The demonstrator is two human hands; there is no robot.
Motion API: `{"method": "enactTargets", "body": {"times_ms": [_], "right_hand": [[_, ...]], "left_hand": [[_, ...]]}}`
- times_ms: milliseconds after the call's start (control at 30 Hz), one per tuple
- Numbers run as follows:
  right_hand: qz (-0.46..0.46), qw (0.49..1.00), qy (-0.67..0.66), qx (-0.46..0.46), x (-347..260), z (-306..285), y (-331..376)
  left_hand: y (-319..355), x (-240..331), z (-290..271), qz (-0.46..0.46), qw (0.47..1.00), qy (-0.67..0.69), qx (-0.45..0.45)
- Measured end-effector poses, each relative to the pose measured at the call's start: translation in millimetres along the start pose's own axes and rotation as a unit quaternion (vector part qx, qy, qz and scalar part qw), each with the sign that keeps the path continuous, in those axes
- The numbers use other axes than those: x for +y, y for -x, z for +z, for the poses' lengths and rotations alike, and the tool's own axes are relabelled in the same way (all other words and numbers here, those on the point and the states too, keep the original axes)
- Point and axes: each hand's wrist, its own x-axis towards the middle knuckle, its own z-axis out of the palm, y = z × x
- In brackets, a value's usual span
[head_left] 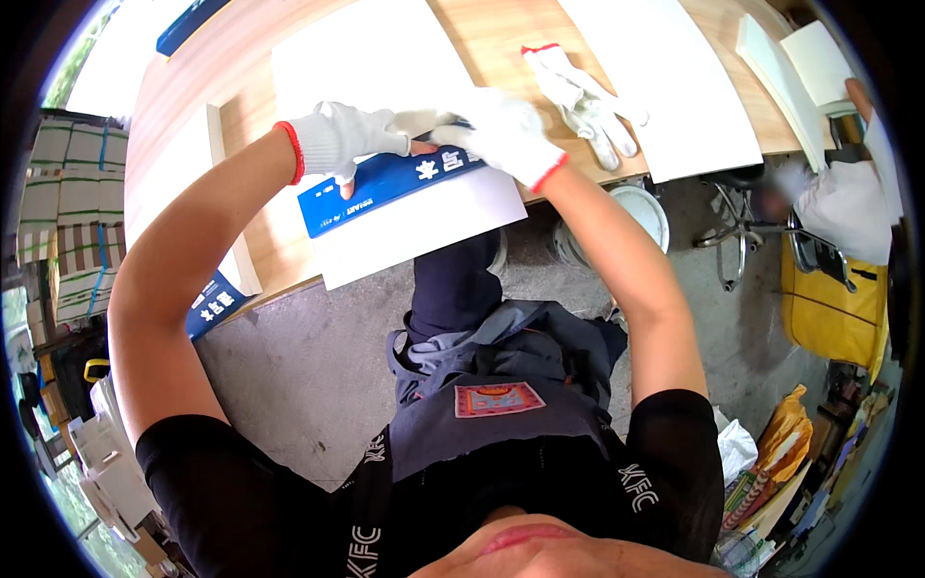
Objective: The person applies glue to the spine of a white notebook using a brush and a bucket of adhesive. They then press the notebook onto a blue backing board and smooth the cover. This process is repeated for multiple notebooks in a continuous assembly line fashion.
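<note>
A blue paper band (390, 190) with white lettering lies across a white pad of paper (424, 240) that overhangs the table's near edge. My left hand (342, 142), in a white knit glove with a red cuff, rests on the band's left part. Its bare thumb and fingertip press on the blue surface, spread apart. At the band's far right edge, my right hand (501, 138), gloved alike, has its fingers bent onto the band. Some of its fingertips blend into the bright white paper behind. Beyond it lies a spare pair of white gloves (583, 104).
Large white sheets (674, 82) lie on the wooden table (275, 241). Another blue band (216, 304) shows at the left edge. A white bucket (641, 217) stands beneath the table. At far right, another person's arm (877, 144) is near a wheeled chair (737, 236).
</note>
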Motion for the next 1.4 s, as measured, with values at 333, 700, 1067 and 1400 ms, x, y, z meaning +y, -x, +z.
{"method": "enactTargets", "body": {"times_ms": [333, 700, 1067, 1400], "right_hand": [[0.039, 0.982, 0.186, -0.021, 49, -44, 39], [-0.229, 0.955, 0.032, -0.186, -83, 19, -2], [-0.336, 0.936, -0.074, 0.069, -147, 106, -23], [-0.276, 0.951, 0.098, 0.097, 20, -11, 46]], "left_hand": [[2, -4, 7, -0.002, 1.000, 0.004, -0.010], [-23, -45, 62, 0.107, 0.971, -0.003, 0.215], [-4, -15, 21, 0.017, 0.998, 0.034, 0.042], [-10, -6, 20, -0.037, 0.999, -0.024, 0.004]]}}
